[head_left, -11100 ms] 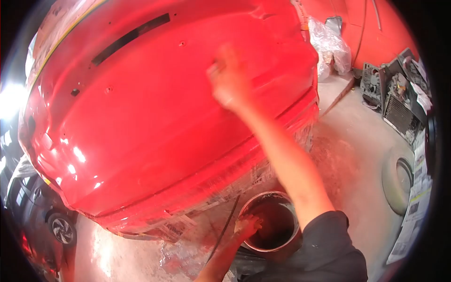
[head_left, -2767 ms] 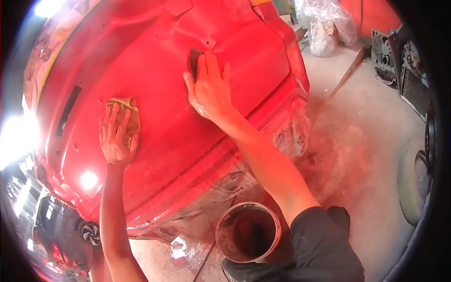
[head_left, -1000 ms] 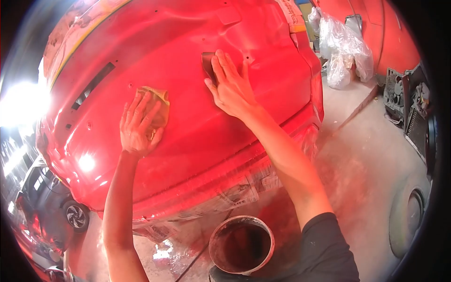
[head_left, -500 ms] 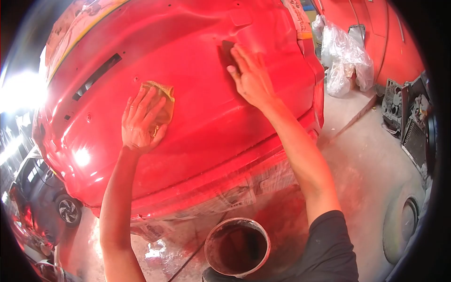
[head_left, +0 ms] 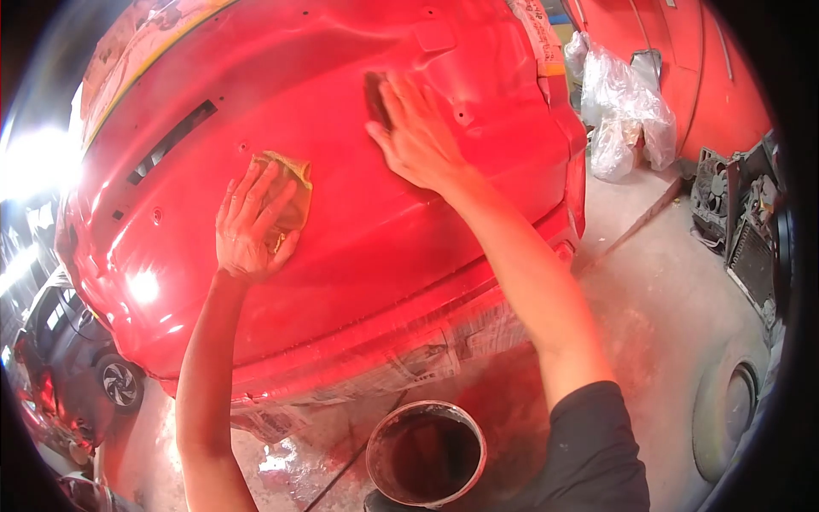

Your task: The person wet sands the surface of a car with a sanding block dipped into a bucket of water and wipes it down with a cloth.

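Note:
My left hand (head_left: 252, 218) lies on the red car panel (head_left: 316, 273), fingers slightly spread over a crumpled yellow-brown cloth (head_left: 296, 192). The cloth is pinned under the palm and sticks out past the fingers and thumb. Higher up and to the right, my right hand (head_left: 418, 136) presses a dark sanding pad (head_left: 375, 98) against the panel. Its fingers stretch forward, with the thumb apart. Most of the pad is hidden beneath the fingers. The panel is glossy and curved, with slots and small holes.
A bucket (head_left: 480, 465) of dark liquid stands on the floor close to me. Masking newspaper (head_left: 426, 363) hangs under the panel's near edge. To the right are plastic sheeting (head_left: 627, 102), car parts (head_left: 729, 230) and a tire (head_left: 725, 410). A dark car (head_left: 72, 358) stands at left.
My right hand has slid left across the panel with the dark pad. My left hand stays at nearly the same spot on the cloth. The view has shifted slightly.

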`<move>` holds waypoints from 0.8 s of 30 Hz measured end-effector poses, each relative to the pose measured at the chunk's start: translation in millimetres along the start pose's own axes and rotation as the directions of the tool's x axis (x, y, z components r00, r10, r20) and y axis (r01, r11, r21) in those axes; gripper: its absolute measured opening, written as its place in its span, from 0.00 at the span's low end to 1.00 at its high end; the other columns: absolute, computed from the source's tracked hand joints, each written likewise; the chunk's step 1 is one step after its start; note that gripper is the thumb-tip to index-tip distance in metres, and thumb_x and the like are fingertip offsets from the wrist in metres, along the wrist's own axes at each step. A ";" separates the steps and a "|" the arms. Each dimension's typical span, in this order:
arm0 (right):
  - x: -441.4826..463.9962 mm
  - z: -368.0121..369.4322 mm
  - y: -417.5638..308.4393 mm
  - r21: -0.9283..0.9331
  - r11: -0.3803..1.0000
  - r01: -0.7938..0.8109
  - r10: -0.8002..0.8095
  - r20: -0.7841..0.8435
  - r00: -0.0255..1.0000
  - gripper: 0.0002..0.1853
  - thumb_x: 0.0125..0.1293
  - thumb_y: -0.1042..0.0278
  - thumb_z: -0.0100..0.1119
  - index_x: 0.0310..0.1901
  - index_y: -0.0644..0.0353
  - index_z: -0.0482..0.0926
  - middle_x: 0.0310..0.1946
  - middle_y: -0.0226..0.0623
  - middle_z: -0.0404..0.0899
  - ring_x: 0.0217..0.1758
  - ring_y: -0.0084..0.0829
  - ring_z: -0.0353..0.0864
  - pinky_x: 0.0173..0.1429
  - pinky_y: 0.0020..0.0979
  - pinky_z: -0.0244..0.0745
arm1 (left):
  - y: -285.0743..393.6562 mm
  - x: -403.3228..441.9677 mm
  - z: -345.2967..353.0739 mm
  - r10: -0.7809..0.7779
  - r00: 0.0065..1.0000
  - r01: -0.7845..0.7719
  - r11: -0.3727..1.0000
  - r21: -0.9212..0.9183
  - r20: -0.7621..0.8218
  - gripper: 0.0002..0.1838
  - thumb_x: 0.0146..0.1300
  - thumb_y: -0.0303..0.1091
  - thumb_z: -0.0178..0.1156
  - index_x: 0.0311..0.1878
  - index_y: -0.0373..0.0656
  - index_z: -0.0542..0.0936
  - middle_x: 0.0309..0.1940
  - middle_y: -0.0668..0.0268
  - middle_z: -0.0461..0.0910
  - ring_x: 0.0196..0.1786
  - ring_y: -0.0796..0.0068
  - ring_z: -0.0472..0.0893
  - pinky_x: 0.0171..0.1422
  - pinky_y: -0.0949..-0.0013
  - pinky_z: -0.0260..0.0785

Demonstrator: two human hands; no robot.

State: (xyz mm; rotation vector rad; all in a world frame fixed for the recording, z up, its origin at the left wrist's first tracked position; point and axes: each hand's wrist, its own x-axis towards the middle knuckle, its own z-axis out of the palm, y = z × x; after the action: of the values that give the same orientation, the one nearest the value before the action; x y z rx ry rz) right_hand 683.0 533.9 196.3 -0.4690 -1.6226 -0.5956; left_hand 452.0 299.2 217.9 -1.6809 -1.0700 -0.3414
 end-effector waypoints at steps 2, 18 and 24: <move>21.9 13.0 -9.6 0.012 1.000 0.007 -0.007 -0.014 1.000 0.36 0.82 0.46 0.49 0.75 0.74 0.67 0.78 0.58 0.64 0.82 0.53 0.64 0.83 0.52 0.60 | 1.7 1.6 -0.8 -0.004 1.000 0.004 1.000 0.007 0.009 0.34 0.56 0.43 0.71 0.69 0.54 0.82 0.78 0.59 0.72 0.80 0.47 0.69 0.81 0.37 0.60; -11.0 -5.7 20.1 0.159 0.987 -0.012 0.002 0.066 0.998 0.36 0.82 0.48 0.52 0.76 0.73 0.63 0.81 0.58 0.58 0.84 0.55 0.59 0.84 0.51 0.59 | -0.6 -0.6 -1.9 -0.015 1.000 0.015 1.000 -0.004 0.014 0.35 0.55 0.42 0.72 0.70 0.54 0.81 0.78 0.59 0.71 0.80 0.47 0.69 0.82 0.37 0.60; 12.6 3.3 -12.4 0.111 0.992 -0.063 0.054 0.080 0.995 0.40 0.81 0.48 0.54 0.79 0.74 0.59 0.85 0.60 0.48 0.86 0.57 0.56 0.86 0.56 0.54 | 2.2 0.4 -2.1 -0.019 1.000 0.019 1.000 0.002 0.021 0.36 0.54 0.43 0.73 0.71 0.55 0.81 0.79 0.60 0.70 0.81 0.48 0.68 0.82 0.37 0.60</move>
State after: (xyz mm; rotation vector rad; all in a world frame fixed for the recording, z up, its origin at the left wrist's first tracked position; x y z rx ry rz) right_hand 671.1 525.8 207.1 -0.4586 -1.6994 -0.4437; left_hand 454.5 297.5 217.6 -1.6768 -1.1021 -0.3351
